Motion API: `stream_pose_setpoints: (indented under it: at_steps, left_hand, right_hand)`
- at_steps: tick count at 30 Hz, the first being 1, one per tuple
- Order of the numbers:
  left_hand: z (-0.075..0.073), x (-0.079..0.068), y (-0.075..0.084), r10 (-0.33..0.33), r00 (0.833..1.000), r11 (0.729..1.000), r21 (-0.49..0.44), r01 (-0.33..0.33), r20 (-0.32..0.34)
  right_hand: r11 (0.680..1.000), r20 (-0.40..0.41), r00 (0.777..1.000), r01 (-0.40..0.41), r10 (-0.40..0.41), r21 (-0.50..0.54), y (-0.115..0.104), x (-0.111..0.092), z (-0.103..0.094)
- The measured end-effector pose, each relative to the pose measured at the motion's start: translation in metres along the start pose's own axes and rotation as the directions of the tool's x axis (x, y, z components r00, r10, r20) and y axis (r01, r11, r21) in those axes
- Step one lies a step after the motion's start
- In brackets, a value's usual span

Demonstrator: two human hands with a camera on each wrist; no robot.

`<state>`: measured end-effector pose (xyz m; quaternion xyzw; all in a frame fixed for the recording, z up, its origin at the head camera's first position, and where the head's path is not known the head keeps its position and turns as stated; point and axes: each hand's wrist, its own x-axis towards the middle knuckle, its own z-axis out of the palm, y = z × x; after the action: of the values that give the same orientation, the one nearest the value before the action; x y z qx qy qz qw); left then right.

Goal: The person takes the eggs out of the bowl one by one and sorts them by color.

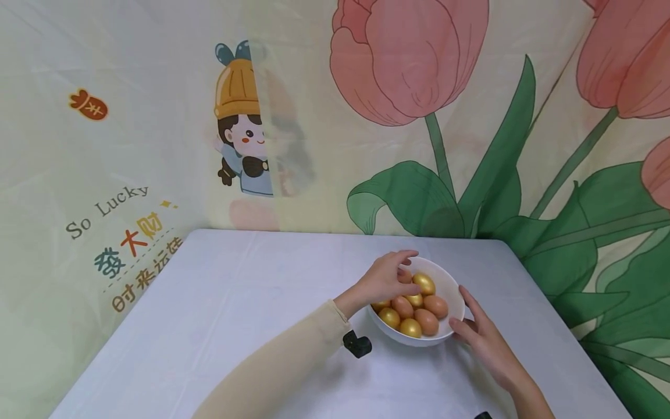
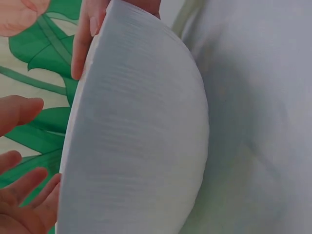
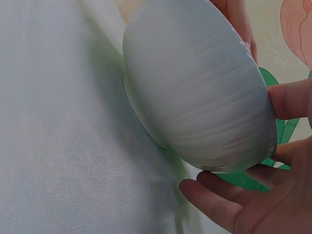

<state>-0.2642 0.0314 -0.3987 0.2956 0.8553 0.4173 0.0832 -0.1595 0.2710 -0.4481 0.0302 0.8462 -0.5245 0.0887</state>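
Observation:
A white bowl (image 1: 451, 285) holds several eggs, some shiny gold (image 1: 424, 284) and some brown (image 1: 426, 322). Over its left side reaches my left hand (image 1: 383, 279), thumb and fingers apart above the eggs. In the left wrist view, that left hand (image 2: 27, 204) has spread fingers beside the rim of the bowl (image 2: 136, 122), and no egg shows in it. My right hand (image 1: 484, 337) holds the bowl at its right side. Seen from the right wrist, the thumb of the right hand (image 3: 273, 195) lies against the bowl (image 3: 200, 92), with fingers around its outside.
The bowl stands toward the back right of a table covered with white cloth (image 1: 251, 302). Close behind the table hangs a printed backdrop (image 1: 314, 203) with tulips and a cartoon figure. A small black device (image 1: 357, 344) sits at the left wrist.

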Motion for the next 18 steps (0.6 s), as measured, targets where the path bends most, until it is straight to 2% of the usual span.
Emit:
stream_pose_setpoints:
  at_steps: [4,9,14,18]
  left_hand:
    - [0.008,0.006,-0.002,-0.036,0.999,0.999,0.035,0.036,0.008]
    - [0.016,0.011,-0.002,-0.051,0.999,0.989,0.136,0.051,-0.005]
    - [0.023,0.015,-0.002,-0.021,1.0,0.967,0.254,0.024,-0.015]
    - [0.028,0.016,-0.003,0.008,1.0,0.971,0.24,-0.01,0.006]
  right_hand:
    - [1.0,-0.002,1.0,-0.01,0.01,-0.001,0.002,0.002,0.001]
    - [1.0,-0.008,1.0,-0.015,0.015,0.004,0.002,0.002,0.001]
    - [1.0,-0.01,1.0,-0.01,0.011,0.017,0.002,0.001,0.001]
    - [1.0,-0.008,1.0,-0.011,0.011,0.027,0.003,0.002,0.001]
